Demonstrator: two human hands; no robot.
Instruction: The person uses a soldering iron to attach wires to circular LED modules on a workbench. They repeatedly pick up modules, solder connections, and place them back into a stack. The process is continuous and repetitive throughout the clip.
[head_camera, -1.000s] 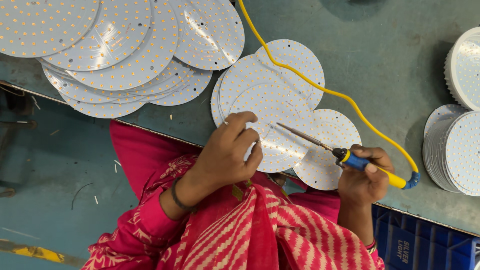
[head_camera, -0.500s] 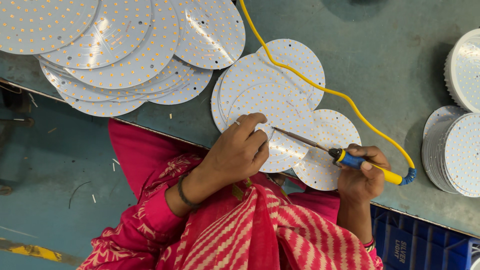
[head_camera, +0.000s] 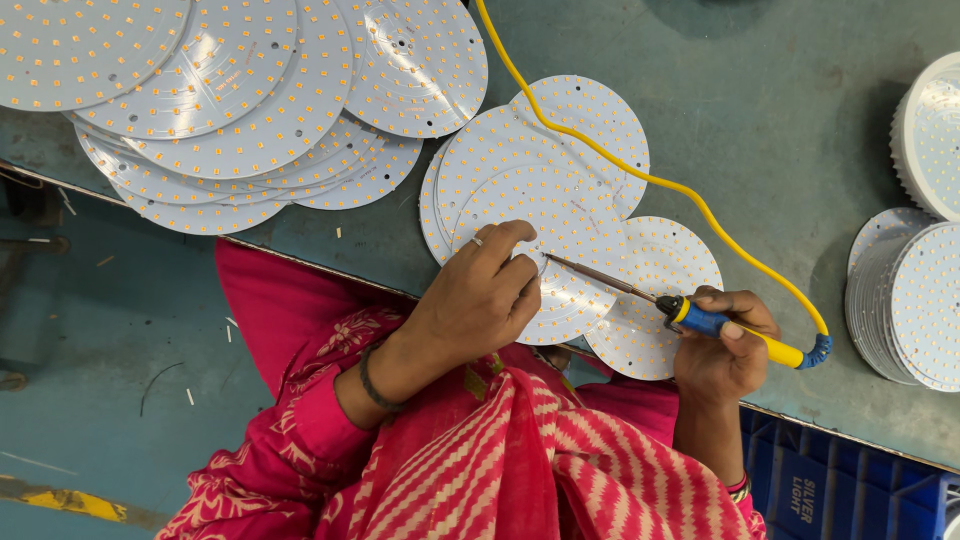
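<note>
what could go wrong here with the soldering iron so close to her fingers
1. The soldering iron in the right hand points its tip at the left hand, whose fingers rest on the top LED disc; a slip could burn them.
2. The yellow cord lies across the loosely stacked discs; a tug might shift them.
3. One disc overhangs the table edge and might slide off.

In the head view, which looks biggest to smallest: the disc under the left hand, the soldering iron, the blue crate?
1. LED disc, largest.
2. Soldering iron.
3. Blue crate: only a corner shows, so its rank is unsure.
</note>
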